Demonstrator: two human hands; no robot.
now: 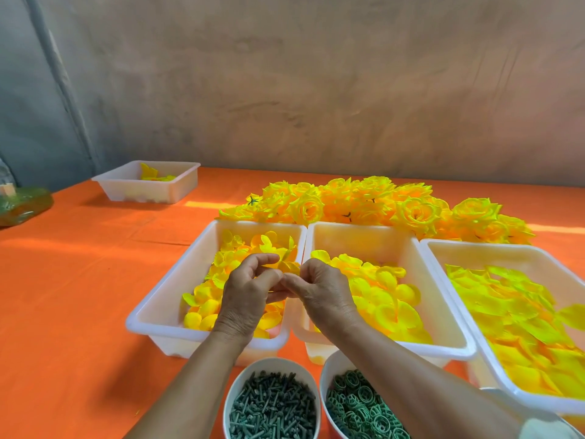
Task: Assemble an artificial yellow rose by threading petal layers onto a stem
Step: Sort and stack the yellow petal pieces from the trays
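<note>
While above the trays [172,282], left hand [245,299] and right hand [324,291], each grip tight on one petal layer [289,266].

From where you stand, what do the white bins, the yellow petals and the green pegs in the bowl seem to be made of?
white bins: likely plastic; smooth, slightly translucent, moulded rims.
yellow petals: probably thin fabric; matt, softly cupped, creased.
green pegs: seemingly moulded plastic; dull, rigid, identical shapes.
</note>
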